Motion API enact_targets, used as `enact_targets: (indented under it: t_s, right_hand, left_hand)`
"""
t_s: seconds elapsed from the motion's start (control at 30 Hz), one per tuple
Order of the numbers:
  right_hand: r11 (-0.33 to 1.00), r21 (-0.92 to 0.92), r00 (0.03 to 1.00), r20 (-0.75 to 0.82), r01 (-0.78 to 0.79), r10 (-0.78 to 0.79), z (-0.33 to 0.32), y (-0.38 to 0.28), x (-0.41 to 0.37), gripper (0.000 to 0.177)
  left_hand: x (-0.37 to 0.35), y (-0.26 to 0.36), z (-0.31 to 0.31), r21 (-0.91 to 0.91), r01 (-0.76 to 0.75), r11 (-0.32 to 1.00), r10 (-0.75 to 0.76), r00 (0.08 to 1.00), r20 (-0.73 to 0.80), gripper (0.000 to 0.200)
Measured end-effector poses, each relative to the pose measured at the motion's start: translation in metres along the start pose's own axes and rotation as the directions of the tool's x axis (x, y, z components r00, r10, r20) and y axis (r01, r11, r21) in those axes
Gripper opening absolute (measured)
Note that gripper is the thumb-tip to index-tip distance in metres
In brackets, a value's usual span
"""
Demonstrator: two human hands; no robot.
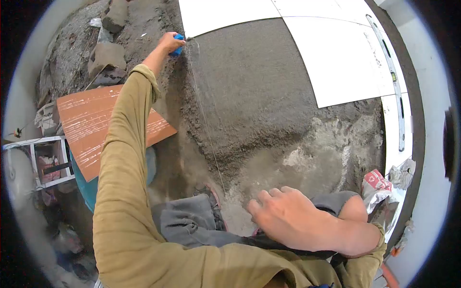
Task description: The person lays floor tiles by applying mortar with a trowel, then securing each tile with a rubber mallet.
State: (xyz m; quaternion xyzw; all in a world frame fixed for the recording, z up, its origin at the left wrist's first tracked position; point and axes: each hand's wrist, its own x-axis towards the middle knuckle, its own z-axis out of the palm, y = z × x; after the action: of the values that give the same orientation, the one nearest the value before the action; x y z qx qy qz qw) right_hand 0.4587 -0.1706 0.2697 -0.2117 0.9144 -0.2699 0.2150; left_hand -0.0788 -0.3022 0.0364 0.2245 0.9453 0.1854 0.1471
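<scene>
My left hand reaches far forward, its fingers closed round a small blue object whose kind I cannot make out. It is at the near left corner of a white tile, beside a flattened bed of grey mortar. A thin string runs from near that hand along the mortar's left edge towards my foot. Close to my body, my right hand is over my bent knee with its fingers curled under. Its palm is hidden, so whatever it may hold does not show.
A spirit level lies on the white tiles at right. Brown cardboard lies under my left arm, near a white metal frame. Rubble is at upper left. A red and white bag is by the right wall.
</scene>
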Motion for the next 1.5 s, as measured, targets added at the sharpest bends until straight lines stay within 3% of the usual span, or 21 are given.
enact_targets:
  t_s: [0.03, 0.13, 0.17, 0.2, 0.27, 0.37, 0.4, 0.5, 0.6, 0.73, 0.8, 0.93, 1.0, 1.07, 1.2, 1.27, 1.3, 1.37, 1.4, 1.47, 1.5]
  right_hand:
    - [1.0, 0.008, 1.0, -0.009, 0.001, -0.001, -0.003, 0.001, 0.0, 0.014]
    - [1.0, 0.007, 1.0, -0.023, 0.006, -0.005, -0.002, 0.005, 0.0, 0.014]
    - [1.0, 0.001, 1.0, -0.021, 0.018, -0.018, -0.001, 0.004, -0.001, 0.014]
    - [1.0, 0.003, 0.999, -0.033, 0.009, -0.009, 0.0, 0.004, -0.002, 0.014]
    - [1.0, 0.01, 0.997, -0.075, 0.008, -0.007, -0.001, 0.005, -0.005, 0.014]
    - [1.0, 0.022, 0.998, -0.057, -0.002, 0.003, -0.004, 0.007, -0.012, 0.013]
    - [0.999, 0.036, 0.997, -0.077, -0.026, 0.029, -0.003, 0.008, -0.014, 0.013]
    - [0.991, 0.128, 0.995, -0.084, -0.037, 0.048, 0.0, 0.011, -0.022, 0.015]
    - [0.992, 0.124, 0.99, -0.132, -0.029, 0.045, 0.001, 0.014, -0.032, 0.014]
    - [0.989, 0.14, 0.99, -0.123, -0.053, 0.07, -0.006, 0.019, -0.05, 0.013]
    - [0.982, 0.169, 0.988, -0.112, -0.083, 0.103, -0.006, 0.024, -0.059, 0.014]
    - [0.986, 0.124, 0.978, -0.163, -0.113, 0.132, -0.003, 0.024, -0.064, 0.012]
    - [0.984, 0.133, 0.98, -0.144, -0.116, 0.135, -0.006, 0.025, -0.064, 0.012]
    - [0.997, 0.074, 0.992, -0.12, -0.031, 0.04, -0.009, 0.026, -0.065, 0.013]
    - [0.998, 0.019, 0.988, -0.141, -0.052, 0.055, 0.003, 0.021, -0.053, 0.014]
    - [1.0, 0.002, 0.993, -0.121, 0.015, -0.014, 0.006, 0.02, -0.049, 0.015]
    - [0.999, -0.022, 0.992, -0.121, 0.028, -0.03, 0.002, 0.022, -0.049, 0.015]
    - [0.994, 0.053, 0.995, 0.044, 0.092, -0.095, -0.009, 0.023, -0.045, 0.016]
    - [0.993, 0.04, 0.992, 0.055, 0.107, -0.109, -0.008, 0.021, -0.043, 0.016]
    - [0.998, 0.056, 0.997, -0.074, 0.036, -0.032, 0.0, 0.018, -0.041, 0.016]
    - [0.998, 0.067, 0.998, -0.065, 0.009, -0.005, 0.001, 0.016, -0.039, 0.016]
  left_hand:
    - [0.003, 0.004, -0.007, -0.074, 0.06, 0.995, -0.053, 0.995, 0.087, 0.03]
    - [-0.001, 0.018, -0.024, -0.066, 0.086, 0.994, -0.069, 0.973, 0.222, 0.029]
    - [0.002, 0.025, -0.03, 0.024, -0.014, 1.0, 0.008, 0.969, 0.246, 0.022]
    - [0.01, 0.024, -0.029, 0.028, -0.028, 0.999, 0.02, 0.969, 0.248, 0.022]
    - [0.045, 0.005, -0.015, 0.212, -0.108, 0.971, 0.059, 0.973, 0.223, 0.016]
    - [0.079, 0.004, 0.006, 0.336, -0.163, 0.928, 0.03, 0.929, 0.368, 0.034]
    - [0.054, 0.042, 0.002, 0.396, -0.127, 0.91, 0.006, 0.956, 0.292, 0.038]
    - [0.081, 0.056, 0.038, 0.427, -0.26, 0.866, 0.183, 0.96, 0.213, 0.039]
    - [0.099, 0.096, 0.06, 0.423, -0.299, 0.855, 0.167, 0.932, 0.32, 0.041]
    - [0.085, 0.195, 0.074, 0.299, -0.306, 0.904, 0.226, 0.935, 0.274, 0.039]
    - [0.091, 0.238, 0.088, 0.277, -0.197, 0.94, 0.114, 0.951, 0.289, 0.039]
    - [0.106, 0.29, 0.124, 0.263, -0.228, 0.938, 0.134, 0.934, 0.331, 0.039]
    - [0.125, 0.282, 0.149, -0.031, -0.305, 0.952, 0.306, 0.941, 0.142, 0.04]
    - [0.096, 0.294, 0.143, -0.033, -0.309, 0.951, 0.311, 0.946, 0.095, 0.049]
    - [-0.008, 0.317, 0.059, -0.347, -0.152, 0.925, 0.227, 0.955, 0.189, 0.059]
    - [-0.053, 0.297, -0.003, -0.37, -0.307, 0.877, 0.394, 0.9, 0.186, 0.056]
    - [-0.108, 0.303, -0.045, -0.319, -0.315, 0.894, 0.377, 0.914, 0.153, 0.053]
    - [-0.183, 0.278, -0.128, -0.196, -0.455, 0.869, 0.465, 0.885, 0.005, 0.048]
    - [-0.226, 0.263, -0.171, -0.168, -0.38, 0.91, 0.378, 0.925, -0.046, 0.046]
    - [-0.287, 0.187, -0.246, -0.033, -0.393, 0.919, 0.354, 0.859, -0.369, 0.046]
    - [-0.324, 0.142, -0.274, -0.179, -0.293, 0.939, 0.158, 0.833, -0.53, 0.041]
